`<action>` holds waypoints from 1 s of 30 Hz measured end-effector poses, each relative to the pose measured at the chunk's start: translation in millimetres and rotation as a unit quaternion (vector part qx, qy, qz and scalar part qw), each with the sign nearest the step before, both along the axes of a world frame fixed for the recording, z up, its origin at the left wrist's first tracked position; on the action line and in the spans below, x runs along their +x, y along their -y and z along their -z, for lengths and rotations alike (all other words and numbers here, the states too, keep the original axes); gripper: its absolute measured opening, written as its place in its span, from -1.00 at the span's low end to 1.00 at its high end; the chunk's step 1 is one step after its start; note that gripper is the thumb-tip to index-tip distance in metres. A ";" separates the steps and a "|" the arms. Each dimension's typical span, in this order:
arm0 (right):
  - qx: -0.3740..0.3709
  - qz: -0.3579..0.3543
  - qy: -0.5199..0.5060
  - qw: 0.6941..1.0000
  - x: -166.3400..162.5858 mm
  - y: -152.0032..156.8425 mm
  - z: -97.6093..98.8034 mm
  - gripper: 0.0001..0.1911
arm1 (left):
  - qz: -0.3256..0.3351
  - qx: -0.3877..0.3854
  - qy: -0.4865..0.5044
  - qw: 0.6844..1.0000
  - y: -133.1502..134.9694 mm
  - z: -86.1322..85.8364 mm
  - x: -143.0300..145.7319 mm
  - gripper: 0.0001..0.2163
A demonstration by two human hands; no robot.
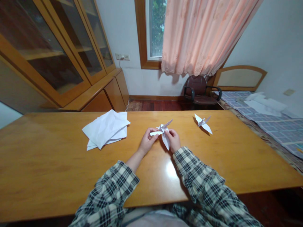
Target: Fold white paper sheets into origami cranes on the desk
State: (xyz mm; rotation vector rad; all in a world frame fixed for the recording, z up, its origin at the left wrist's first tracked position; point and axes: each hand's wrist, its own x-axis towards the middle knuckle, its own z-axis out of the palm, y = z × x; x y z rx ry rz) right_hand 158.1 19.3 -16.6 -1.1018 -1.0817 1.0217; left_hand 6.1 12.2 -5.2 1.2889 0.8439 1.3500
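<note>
left hand (147, 142) and right hand (174, 139) pinch a paper crane (163, 130) by its wings (fingers clamped on the paper) to hold it spread; blank sheets (106, 129) lie left of the fingers.

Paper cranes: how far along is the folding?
Done: one finished crane lies on the table, to the right of the hands. In hand: a second crane, already crane-shaped, is pinched between the left hand and the right hand. Left: a pile of white sheets lies unfolded on the left; I cannot tell how many.
</note>
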 end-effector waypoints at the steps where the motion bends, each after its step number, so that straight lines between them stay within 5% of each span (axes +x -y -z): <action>1: -0.007 -0.003 -0.021 1.000 0.0 -0.9 0.4 -0.69 | -0.006 0.027 -0.023 0.999 0.3 0.1 0.1 -0.77; 14: -0.054 -0.064 -0.186 0.979 -3.6 -3.1 0.5 -0.66 | -0.049 0.171 -0.211 0.961 3.4 -3.7 -0.9 -0.83; 20: -0.077 -0.124 -0.175 0.974 -8.0 -0.4 2.8 -0.67 | -0.111 0.030 -0.076 0.990 -11.5 16.1 -1.0 -0.72; 26: -0.077 -0.141 -0.131 0.978 -7.3 1.4 3.9 -0.65 | 0.008 -0.050 -0.023 0.998 -16.5 21.4 -1.0 -0.60; 30: -0.073 -0.143 -0.102 0.982 -6.6 2.8 1.1 -0.62 | 0.031 -0.069 -0.005 0.997 -16.1 23.0 -1.6 -0.59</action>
